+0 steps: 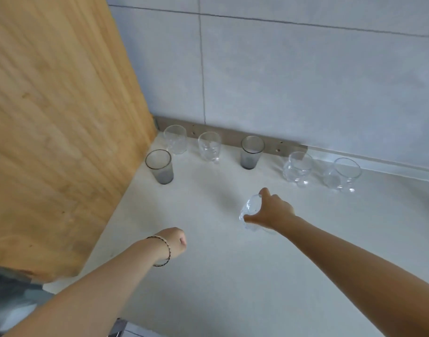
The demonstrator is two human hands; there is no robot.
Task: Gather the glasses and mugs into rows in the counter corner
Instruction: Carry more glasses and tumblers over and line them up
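while six glasses stand scattered along the back of the white desk, the right hand carries a seventh, a clear glass, with fingers and thumb wrapped about its side; the glass looks tilted and seems to be off the surface, though blur makes that hard to confirm. the left hand hangs curled into a loose fist over the desk with nothing in it, a thin bracelet at the wrist.

nearest the corner, where the wooden panel meets the tiled wall, a clear tumbler stands just beside a second clear glass, with a smoky grey tumbler in front of them against the panel. another grey tumbler stands apart to the right, and two rounded clear glasses stand farther right still, well away from the corner.

to do this step well, the carried glass probably belongs in the front row just beside the grey tumbler at the panel, brought upright and set down base first without knocking its neighbour. the free left hand could meanwhile slide the lone grey tumbler toward the back row, closing the gap. clear glass on a pale surface is easy to misjudge, so a slow, level landing seems wise.
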